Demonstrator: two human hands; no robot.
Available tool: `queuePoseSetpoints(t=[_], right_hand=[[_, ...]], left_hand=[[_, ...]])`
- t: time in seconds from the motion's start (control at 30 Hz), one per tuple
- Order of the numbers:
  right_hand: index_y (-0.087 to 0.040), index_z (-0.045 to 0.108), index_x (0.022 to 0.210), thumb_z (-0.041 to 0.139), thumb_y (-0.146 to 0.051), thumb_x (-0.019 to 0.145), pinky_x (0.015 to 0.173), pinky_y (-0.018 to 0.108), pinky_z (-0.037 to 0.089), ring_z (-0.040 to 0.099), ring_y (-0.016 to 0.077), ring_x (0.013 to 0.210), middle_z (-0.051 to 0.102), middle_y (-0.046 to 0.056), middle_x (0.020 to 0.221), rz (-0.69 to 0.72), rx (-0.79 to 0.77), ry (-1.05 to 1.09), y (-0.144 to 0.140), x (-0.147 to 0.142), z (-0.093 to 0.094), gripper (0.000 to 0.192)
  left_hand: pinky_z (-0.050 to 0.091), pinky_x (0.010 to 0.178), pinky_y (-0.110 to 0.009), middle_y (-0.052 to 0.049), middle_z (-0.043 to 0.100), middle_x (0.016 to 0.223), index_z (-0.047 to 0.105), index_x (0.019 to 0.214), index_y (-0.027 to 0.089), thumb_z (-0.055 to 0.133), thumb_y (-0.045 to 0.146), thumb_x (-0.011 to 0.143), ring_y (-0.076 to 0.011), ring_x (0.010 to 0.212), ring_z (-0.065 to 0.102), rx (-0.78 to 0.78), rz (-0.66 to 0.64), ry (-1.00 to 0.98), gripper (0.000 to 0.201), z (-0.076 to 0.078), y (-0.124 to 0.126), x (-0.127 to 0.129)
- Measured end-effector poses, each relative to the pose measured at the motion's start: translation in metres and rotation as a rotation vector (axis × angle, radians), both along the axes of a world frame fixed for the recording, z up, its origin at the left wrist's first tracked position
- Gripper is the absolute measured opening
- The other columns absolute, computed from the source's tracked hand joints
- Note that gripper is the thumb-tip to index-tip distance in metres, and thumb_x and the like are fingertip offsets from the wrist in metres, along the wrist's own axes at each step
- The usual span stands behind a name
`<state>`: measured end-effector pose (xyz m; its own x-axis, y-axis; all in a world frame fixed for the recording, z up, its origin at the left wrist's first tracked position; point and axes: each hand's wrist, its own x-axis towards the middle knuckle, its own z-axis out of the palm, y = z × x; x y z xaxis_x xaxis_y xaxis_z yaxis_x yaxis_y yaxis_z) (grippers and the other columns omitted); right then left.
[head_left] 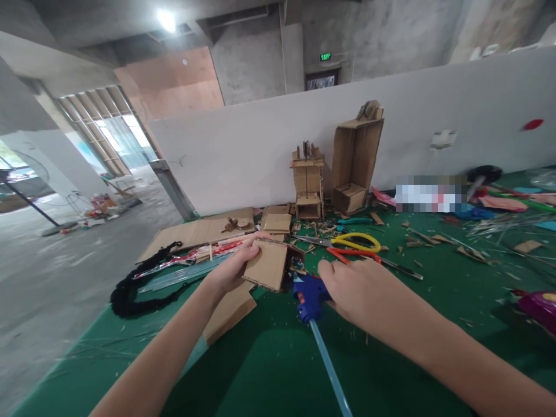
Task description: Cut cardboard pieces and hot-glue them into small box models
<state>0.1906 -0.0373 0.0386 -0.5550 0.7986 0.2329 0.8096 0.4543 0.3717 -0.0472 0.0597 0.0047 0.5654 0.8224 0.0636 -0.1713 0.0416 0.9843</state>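
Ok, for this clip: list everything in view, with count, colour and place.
cardboard box: one, brown, in left hand
glue gun: one, blue, in right hand
glue stick: one, clear, behind the gun
scissors: one, yellow handles, beyond hands
cardboard towers: two, brown, by wall
flat cardboard: several sheets, brown, left
black cord: one, table's left edge
table: green
left hand: gripping box
right hand: gripping gun

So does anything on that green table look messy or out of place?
Yes. Cardboard scraps and thin sticks lie scattered over the green table to the right, beyond the glue gun in the right hand.
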Motion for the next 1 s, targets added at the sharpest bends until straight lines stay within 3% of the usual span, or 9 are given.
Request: queuePoseSetpoints(t=[0.2, 0.37, 0.53, 0.63, 0.77, 1.0], right_hand=[[-0.017, 0.051, 0.077, 0.059, -0.009, 0.072, 0.039, 0.027, 0.014, 0.057, 0.0177, 0.044, 0.060, 0.001, 0.059, -0.032, -0.033, -0.013, -0.001, 0.011, -0.002, 0.012], [-0.018, 0.053, 0.081, 0.059, -0.018, 0.076, 0.041, 0.027, 0.016, 0.059, 0.0212, 0.051, 0.062, 0.004, 0.065, -0.057, -0.078, 0.077, -0.001, 0.021, -0.004, 0.008], [-0.020, 0.055, 0.089, 0.054, -0.030, 0.082, 0.048, 0.024, 0.030, 0.057, 0.0169, 0.061, 0.062, 0.002, 0.070, 0.031, -0.427, 0.561, -0.003, 0.020, -0.013, 0.012], [-0.019, 0.055, 0.083, 0.053, -0.042, 0.083, 0.046, 0.022, 0.032, 0.050, 0.0124, 0.054, 0.056, -0.001, 0.063, -0.033, -0.677, 0.823, -0.003, 0.008, -0.020, 0.023], [-0.018, 0.051, 0.075, 0.054, -0.043, 0.081, 0.045, 0.021, 0.030, 0.043, 0.0098, 0.050, 0.048, -0.003, 0.058, -0.105, -0.783, 0.974, -0.002, -0.008, -0.021, 0.026], [-0.018, 0.051, 0.075, 0.053, -0.047, 0.081, 0.050, 0.022, 0.034, 0.049, 0.0121, 0.058, 0.054, -0.001, 0.066, -0.115, -0.867, 1.006, 0.002, -0.014, -0.017, 0.029]], left_hand=[[0.045, 0.053, -0.021, -0.006, 0.063, 0.103, 0.045, 0.125, 0.024, 0.063, 0.048, 0.072, -0.0194, 0.077, 0.062, 0.002, 0.004, -0.041, 0.061, -0.001, 0.003, -0.002], [0.047, 0.054, -0.022, -0.005, 0.063, 0.104, 0.047, 0.120, 0.026, 0.063, 0.043, 0.073, -0.0191, 0.075, 0.063, 0.009, -0.028, -0.108, 0.053, -0.008, 0.010, -0.013], [0.048, 0.059, -0.024, -0.006, 0.065, 0.099, 0.050, 0.112, 0.023, 0.069, 0.036, 0.065, -0.0209, 0.077, 0.065, 0.029, -0.067, -0.156, 0.053, -0.015, 0.014, -0.022], [0.049, 0.065, -0.025, -0.005, 0.066, 0.097, 0.050, 0.109, 0.023, 0.071, 0.034, 0.063, -0.0218, 0.082, 0.065, 0.039, -0.105, -0.164, 0.052, -0.014, 0.013, -0.021], [0.050, 0.069, -0.029, -0.005, 0.066, 0.096, 0.048, 0.106, 0.024, 0.072, 0.033, 0.063, -0.0227, 0.083, 0.065, 0.029, -0.164, -0.151, 0.051, -0.012, 0.011, -0.016], [0.048, 0.066, -0.025, -0.004, 0.063, 0.099, 0.051, 0.103, 0.024, 0.072, 0.030, 0.061, -0.0202, 0.082, 0.064, 0.078, -0.173, -0.111, 0.047, -0.008, 0.008, -0.014]])
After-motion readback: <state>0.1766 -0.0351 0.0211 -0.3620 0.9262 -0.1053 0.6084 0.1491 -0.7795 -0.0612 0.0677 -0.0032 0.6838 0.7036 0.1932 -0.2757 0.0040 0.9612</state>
